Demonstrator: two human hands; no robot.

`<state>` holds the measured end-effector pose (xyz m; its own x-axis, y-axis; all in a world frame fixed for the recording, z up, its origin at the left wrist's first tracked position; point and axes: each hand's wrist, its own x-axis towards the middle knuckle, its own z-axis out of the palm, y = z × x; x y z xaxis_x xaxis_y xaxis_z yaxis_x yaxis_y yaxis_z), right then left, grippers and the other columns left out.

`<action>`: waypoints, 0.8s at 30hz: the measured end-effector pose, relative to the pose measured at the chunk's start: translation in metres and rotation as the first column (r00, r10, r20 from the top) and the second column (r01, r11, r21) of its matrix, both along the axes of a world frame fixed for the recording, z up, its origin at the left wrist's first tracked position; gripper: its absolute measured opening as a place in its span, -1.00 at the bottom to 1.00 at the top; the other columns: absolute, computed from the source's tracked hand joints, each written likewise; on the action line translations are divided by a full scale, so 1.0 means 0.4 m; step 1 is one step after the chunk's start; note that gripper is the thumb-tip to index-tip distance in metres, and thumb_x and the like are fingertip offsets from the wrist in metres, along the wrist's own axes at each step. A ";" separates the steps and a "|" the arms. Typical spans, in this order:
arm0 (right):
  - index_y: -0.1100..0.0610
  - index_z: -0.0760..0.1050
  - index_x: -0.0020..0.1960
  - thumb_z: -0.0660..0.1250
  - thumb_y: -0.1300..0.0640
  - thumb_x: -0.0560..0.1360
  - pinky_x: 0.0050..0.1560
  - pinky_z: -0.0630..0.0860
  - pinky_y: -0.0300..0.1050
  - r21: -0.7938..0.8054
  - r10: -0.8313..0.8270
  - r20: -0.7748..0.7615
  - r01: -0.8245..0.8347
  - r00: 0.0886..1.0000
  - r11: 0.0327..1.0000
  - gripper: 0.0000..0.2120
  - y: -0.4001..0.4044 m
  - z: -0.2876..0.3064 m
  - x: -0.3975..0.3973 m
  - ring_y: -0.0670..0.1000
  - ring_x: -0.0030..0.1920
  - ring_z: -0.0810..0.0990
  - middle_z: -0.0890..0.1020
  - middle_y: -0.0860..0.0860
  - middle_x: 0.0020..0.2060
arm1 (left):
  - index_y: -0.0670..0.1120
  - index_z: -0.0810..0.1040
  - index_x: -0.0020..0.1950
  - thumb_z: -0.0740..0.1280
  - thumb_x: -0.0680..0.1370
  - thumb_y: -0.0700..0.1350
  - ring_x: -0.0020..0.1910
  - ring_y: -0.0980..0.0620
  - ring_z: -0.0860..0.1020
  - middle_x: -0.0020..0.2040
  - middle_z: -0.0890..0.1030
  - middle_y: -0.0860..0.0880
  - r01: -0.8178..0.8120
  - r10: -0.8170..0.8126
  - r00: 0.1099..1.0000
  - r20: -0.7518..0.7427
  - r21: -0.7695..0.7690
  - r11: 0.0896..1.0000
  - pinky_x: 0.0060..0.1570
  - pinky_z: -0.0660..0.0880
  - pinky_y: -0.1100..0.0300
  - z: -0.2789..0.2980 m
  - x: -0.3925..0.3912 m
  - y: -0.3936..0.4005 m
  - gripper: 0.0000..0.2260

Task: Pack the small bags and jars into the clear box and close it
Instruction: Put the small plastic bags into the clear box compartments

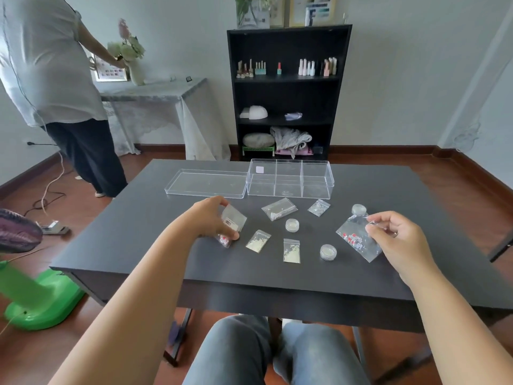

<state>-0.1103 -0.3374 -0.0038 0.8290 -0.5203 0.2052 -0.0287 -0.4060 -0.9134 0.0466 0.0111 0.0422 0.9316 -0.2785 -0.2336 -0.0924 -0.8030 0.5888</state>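
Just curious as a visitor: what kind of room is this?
Probably a small home nail salon or craft room: nail polish bottles line the black shelf, and small bags of nail decorations lie on the table.

Glossy clear plastic box and lid (3 compartments); thin shiny plastic bags; matt dark table.

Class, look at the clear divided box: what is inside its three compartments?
The clear box holds no bags or jars; only a small pale sticker shows at its left compartment. Nothing covers the interior.
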 end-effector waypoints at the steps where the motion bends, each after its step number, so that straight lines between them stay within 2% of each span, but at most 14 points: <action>1: -0.12 0.59 -0.13 0.40 0.15 0.45 -0.24 0.47 -0.12 0.008 0.000 0.009 0.000 1.000 1.000 -0.84 0.000 0.000 -0.001 0.00 -0.29 0.56 0.67 -0.10 -0.26 | 0.07 0.44 0.21 0.64 0.20 -0.03 -0.05 0.00 0.57 0.05 0.59 -0.03 -0.003 0.004 1.000 0.015 -0.044 0.999 -0.12 0.53 0.10 -0.009 -0.001 0.001 -0.35; 4: -0.12 0.59 -0.14 0.39 0.16 0.45 -0.27 0.45 -0.14 0.019 -0.005 0.017 0.005 1.000 1.000 -0.83 -0.001 0.002 -0.002 -0.12 -0.36 0.52 0.66 -0.14 -0.30 | 0.09 0.43 0.19 0.60 0.26 0.03 -0.12 0.03 0.58 -0.03 0.59 -0.02 -0.045 0.058 0.995 0.087 -0.144 0.989 -0.26 0.52 0.16 -0.035 -0.008 0.004 -0.42; 7: -0.12 0.58 -0.17 0.39 0.20 0.46 -0.29 0.42 -0.16 0.039 -0.008 0.025 0.007 1.000 0.999 -0.80 0.000 0.004 0.002 -0.22 -0.41 0.49 0.64 -0.08 -0.32 | 0.17 0.37 0.26 0.51 0.34 0.09 -0.22 0.06 0.56 -0.14 0.56 -0.01 -0.067 0.097 0.979 0.180 -0.165 0.984 -0.39 0.41 0.23 -0.050 -0.012 0.001 -0.45; 11: -0.08 0.58 -0.22 0.38 0.26 0.44 -0.24 0.44 -0.14 0.101 -0.003 0.015 0.001 1.000 0.995 -0.77 0.000 0.018 0.017 -0.08 -0.37 0.52 0.59 -0.10 -0.40 | 0.24 0.36 0.26 0.44 0.42 0.10 -0.41 0.10 0.55 -0.27 0.61 -0.01 -0.032 0.088 0.966 0.242 -0.227 0.973 -0.44 0.39 0.31 -0.046 -0.012 -0.011 -0.54; 14: -0.02 0.56 -0.26 0.36 0.29 0.42 -0.26 0.43 -0.13 0.140 -0.013 0.035 0.008 0.999 0.990 -0.78 0.005 0.043 0.045 -0.11 -0.42 0.50 0.56 -0.09 -0.42 | 0.28 0.33 0.25 0.41 0.45 0.09 -0.57 0.14 0.47 -0.38 0.62 0.01 0.021 0.063 0.959 0.276 -0.290 0.957 -0.50 0.38 0.33 -0.038 -0.006 -0.028 -0.57; 17: -0.03 0.55 -0.30 0.36 0.27 0.40 -0.28 0.42 -0.15 0.158 -0.009 0.055 0.000 0.998 0.988 -0.78 0.021 0.068 0.077 -0.14 -0.43 0.50 0.58 -0.11 -0.45 | 0.26 0.29 0.26 0.35 0.50 0.07 -0.54 0.17 0.46 -0.36 0.61 0.01 0.043 0.072 0.941 0.330 -0.328 0.944 -0.55 0.34 0.38 -0.011 0.018 -0.058 -0.61; 20: -0.04 0.56 -0.34 0.36 0.29 0.40 -0.32 0.40 -0.13 0.175 -0.013 0.058 0.003 0.998 0.985 -0.75 0.039 0.094 0.114 -0.04 -0.39 0.50 0.55 -0.12 -0.48 | 0.21 0.34 0.27 0.25 0.55 -0.01 -0.48 0.10 0.48 -0.30 0.60 0.01 0.030 0.107 0.933 0.344 -0.371 0.928 -0.57 0.38 0.29 0.034 0.067 -0.095 -0.69; 22: -0.02 0.56 -0.34 0.38 0.26 0.37 -0.41 0.38 -0.13 0.205 -0.023 0.073 0.008 0.997 0.979 -0.79 0.056 0.129 0.144 0.00 -0.39 0.47 0.53 -0.13 -0.48 | 0.17 0.34 0.30 0.20 0.56 -0.09 -0.44 0.06 0.50 -0.27 0.59 -0.03 0.025 0.112 0.938 0.329 -0.385 0.922 -0.57 0.39 0.27 0.063 0.113 -0.119 -0.67; 24: -0.03 0.54 -0.33 0.38 0.21 0.33 -0.55 0.32 -0.23 0.200 -0.029 0.088 0.011 0.996 0.980 -0.84 0.079 0.174 0.178 -0.06 -0.46 0.48 0.54 -0.13 -0.48 | 0.13 0.27 0.36 0.18 0.58 -0.13 -0.35 -0.02 0.51 -0.20 0.60 -0.13 0.038 0.070 0.947 0.314 -0.324 0.945 -0.50 0.42 0.21 0.087 0.159 -0.144 -0.63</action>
<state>-0.0391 -0.3058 0.0659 0.8009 -0.5743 0.1693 0.0513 -0.2159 -0.9751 0.1101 -0.0465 0.0769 0.9462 -0.2723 0.1749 -0.3061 -0.5777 0.7567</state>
